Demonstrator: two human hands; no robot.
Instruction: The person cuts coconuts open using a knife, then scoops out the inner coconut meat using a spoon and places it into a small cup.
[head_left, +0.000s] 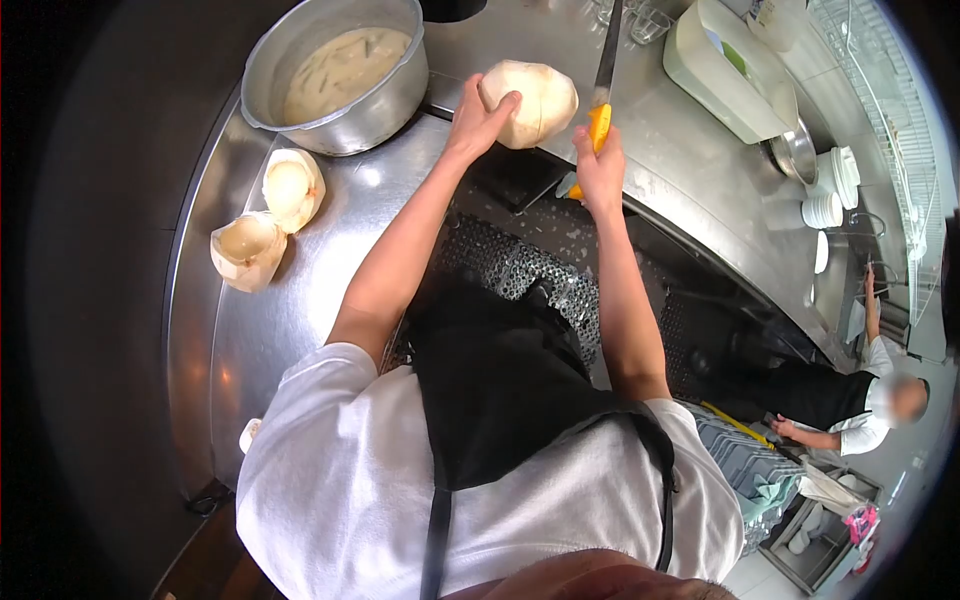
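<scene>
just right of the metal pot (335, 85), a pale coconut (530, 103) sits in the grip of the left hand (482, 118), near the bench's (672, 165) front edge; whether it also rests on the metal is hard to tell. the left fingers are spread and clamped on the coconut's pot-facing side, thumb across the near face. farther from the pot, past the coconut, the right hand (601, 172) has its fingers wrapped tight on the knife's (600, 120) handle, blade pointing up and away from the body, apart from the coconut.

to handle the pair well, i'd seat the coconut firmly on the bench, tuck the left thumb back toward the pot side, and bring the edge in on the far side with short, controlled strokes. a rounded thing like this would probably roll if only lightly held.

the coconut looks dry and fibrous, off-white, its sides shaved into broad flat facets. below the pot stand two hollowed coconuts (249, 251), touching, with thick, uneven rims. the pot is dull metal, round and deep, holding a cloudy, milky liquid (345, 78) with darker strips in it. the knife's handle is smooth and yellow-orange, its blade long and dark; the bench is shiny steel.
</scene>
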